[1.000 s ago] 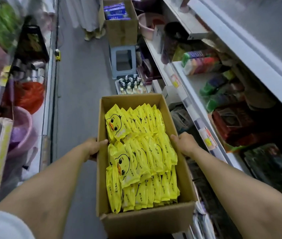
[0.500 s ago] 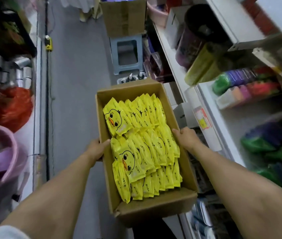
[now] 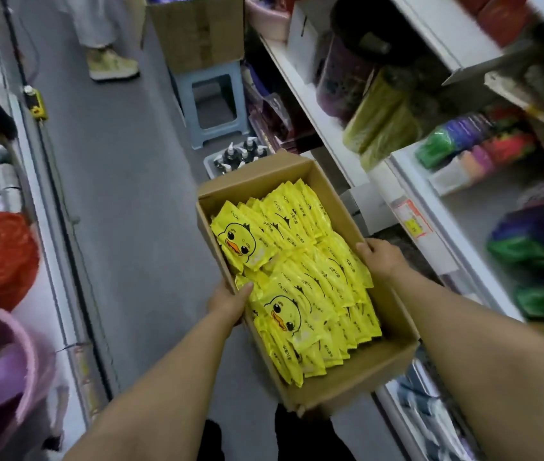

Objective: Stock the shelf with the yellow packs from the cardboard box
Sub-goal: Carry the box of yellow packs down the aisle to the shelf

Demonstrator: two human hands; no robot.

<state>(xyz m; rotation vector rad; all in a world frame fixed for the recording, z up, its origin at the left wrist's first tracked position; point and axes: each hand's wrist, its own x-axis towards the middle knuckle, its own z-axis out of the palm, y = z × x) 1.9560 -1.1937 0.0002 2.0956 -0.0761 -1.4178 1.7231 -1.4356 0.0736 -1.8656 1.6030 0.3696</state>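
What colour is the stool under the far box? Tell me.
Pale blue-grey stool, head view.

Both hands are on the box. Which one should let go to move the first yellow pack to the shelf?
Probably the right hand: it grips the cardboard box on the shelf side. The left hand sits on the aisle side, thumb over the yellow packs.

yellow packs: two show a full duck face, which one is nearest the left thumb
The lower duck pack, in the middle row; the thumb of the left hand lies beside its top corner. The other duck pack sits farther up the box.
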